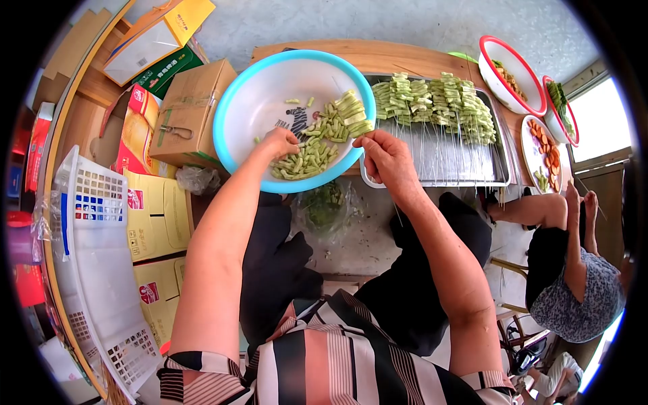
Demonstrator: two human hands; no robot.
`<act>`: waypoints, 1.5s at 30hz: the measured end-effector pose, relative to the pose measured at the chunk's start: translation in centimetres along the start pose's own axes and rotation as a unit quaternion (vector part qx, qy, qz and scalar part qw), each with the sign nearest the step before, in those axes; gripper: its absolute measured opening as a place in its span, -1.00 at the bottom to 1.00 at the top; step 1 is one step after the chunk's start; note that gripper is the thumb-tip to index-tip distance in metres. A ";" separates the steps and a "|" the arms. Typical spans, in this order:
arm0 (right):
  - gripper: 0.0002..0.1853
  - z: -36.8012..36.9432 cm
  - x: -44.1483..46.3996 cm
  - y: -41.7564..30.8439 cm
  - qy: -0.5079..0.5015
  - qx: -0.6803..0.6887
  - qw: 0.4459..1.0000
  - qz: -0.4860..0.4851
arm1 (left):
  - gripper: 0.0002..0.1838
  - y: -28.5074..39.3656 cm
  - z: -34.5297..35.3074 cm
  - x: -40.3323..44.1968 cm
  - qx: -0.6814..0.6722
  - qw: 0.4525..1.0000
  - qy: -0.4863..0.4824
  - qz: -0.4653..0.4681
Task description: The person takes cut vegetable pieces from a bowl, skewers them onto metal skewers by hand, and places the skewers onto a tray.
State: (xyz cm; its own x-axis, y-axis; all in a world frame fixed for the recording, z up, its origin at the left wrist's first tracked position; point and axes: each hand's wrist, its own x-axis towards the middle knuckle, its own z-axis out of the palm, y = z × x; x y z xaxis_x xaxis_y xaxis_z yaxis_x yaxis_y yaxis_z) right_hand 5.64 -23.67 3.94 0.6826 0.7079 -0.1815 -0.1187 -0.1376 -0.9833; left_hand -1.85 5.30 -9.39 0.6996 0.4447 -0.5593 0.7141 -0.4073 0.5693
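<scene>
Right now my left hand (280, 144) is down inside the blue-rimmed basin (221, 115), its fingertips drawn together at the loose pile of cut green bean pieces (300, 164); I cannot tell whether they grip a piece. My right hand (388, 158) is at the basin's right edge, thumb and forefinger pinching the near end of 1 loaded skewer (352, 113), whose stacked pieces lie within the rim, beside the pile. That pile covers the near right part of the basin, next to a dark print on its floor.

The basin sits on the wooden counter (378, 55), with a metal tray (502, 152) just to its right. On the tray, filled skewers (439, 98) lie side by side, their bare sticks pointing toward me. Farther right I see 2 red-rimmed bowls (503, 52) and a white plate (532, 160) of orange slices. A cardboard box (185, 101) stands left of the basin.
</scene>
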 end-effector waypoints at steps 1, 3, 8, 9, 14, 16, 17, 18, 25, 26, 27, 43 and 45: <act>-0.78 0.0 0.0 0.0 0.000 0.000 1.000 0.001 | -0.65 0.2 0.3 -0.1 0.039 0.998 0.006 0.039; -0.78 0.0 0.1 0.1 -0.003 -0.008 1.000 -0.005 | -0.65 0.8 0.7 0.0 0.057 0.997 0.008 0.054; -0.78 0.0 -0.2 -0.1 -0.004 -0.016 1.000 0.001 | -0.66 1.5 0.9 0.7 0.009 0.997 -0.010 0.075; -0.78 0.0 -0.2 -0.2 -0.006 -0.019 1.000 0.003 | -0.68 1.9 0.8 0.3 0.005 0.996 -0.015 0.084; -0.77 -0.1 -0.4 0.0 -0.018 -0.030 0.999 0.007 | -0.74 4.1 -0.1 -2.3 0.007 0.996 -0.029 0.086; -0.77 -0.2 -0.5 -0.1 -0.016 -0.034 0.999 0.016 | -0.77 4.4 -0.5 -2.5 -0.052 0.994 -0.067 0.066; -0.78 -0.3 -0.5 0.1 -0.017 -0.045 0.999 0.013 | -0.77 4.4 -0.6 -2.5 -0.052 0.994 -0.067 0.067; -0.78 -0.3 -0.5 0.2 -0.018 -0.056 0.998 0.010 | -0.77 4.4 -0.7 -2.6 -0.085 0.990 -0.080 0.081; -0.77 -0.3 -0.6 0.9 -0.020 -0.091 0.996 0.013 | -0.83 7.1 -1.4 -5.1 -0.369 0.921 -0.055 0.107; -0.77 -0.2 -0.7 1.0 -0.022 -0.109 0.994 0.007 | -0.83 7.6 -1.5 -5.4 -0.369 0.922 -0.055 0.108; -0.77 -0.2 -0.8 1.0 -0.024 -0.127 0.992 0.002 | -0.82 8.0 -1.4 -5.8 -0.407 0.905 -0.045 0.119; -0.78 0.4 -1.1 -0.2 -0.022 -0.153 0.988 0.019 | -0.76 9.2 -0.9 -6.3 -0.520 0.837 -0.009 0.168; -0.77 0.5 -1.0 -0.2 -0.023 -0.148 0.989 0.015 | -0.76 9.3 -0.9 -6.4 -0.520 0.837 -0.008 0.169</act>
State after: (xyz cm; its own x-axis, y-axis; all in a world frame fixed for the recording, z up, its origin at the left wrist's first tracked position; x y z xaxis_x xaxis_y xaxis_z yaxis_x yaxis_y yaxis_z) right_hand 4.62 -24.06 4.32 0.6481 0.7297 -0.2178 0.0825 -0.3516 -0.9325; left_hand 0.28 -0.63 -0.02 0.8636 0.4303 -0.2628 0.0719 0.4107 0.9089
